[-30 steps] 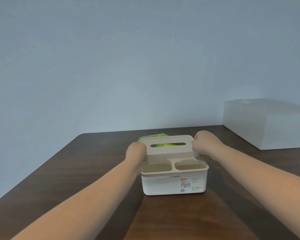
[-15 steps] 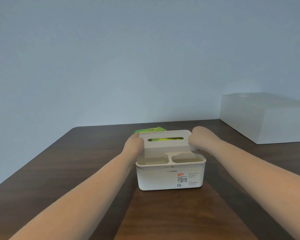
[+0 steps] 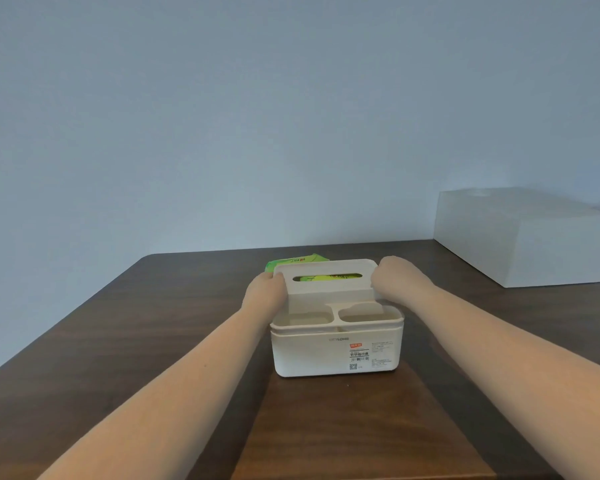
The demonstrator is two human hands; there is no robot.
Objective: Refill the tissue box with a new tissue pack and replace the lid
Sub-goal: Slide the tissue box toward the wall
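Observation:
A cream tissue box (image 3: 312, 355) with a printed label stands on the dark wooden table (image 3: 118, 341). Its lid (image 3: 329, 291), with a slot on top and two open compartments in front, sits slightly raised above the box rim, a thin gap showing along the front. My left hand (image 3: 264, 296) grips the lid's left end and my right hand (image 3: 397, 280) grips its right end. A green tissue pack (image 3: 293, 261) lies behind the box, partly hidden by the lid. Green packaging also shows through the slot.
A large white box (image 3: 523, 237) stands at the table's back right corner. A plain pale wall rises behind the table. The table's left edge runs diagonally toward me.
The lid has lifted slightly off the box, with both hands still on its ends. The view has shifted a little, so the box sits lower and more centred.

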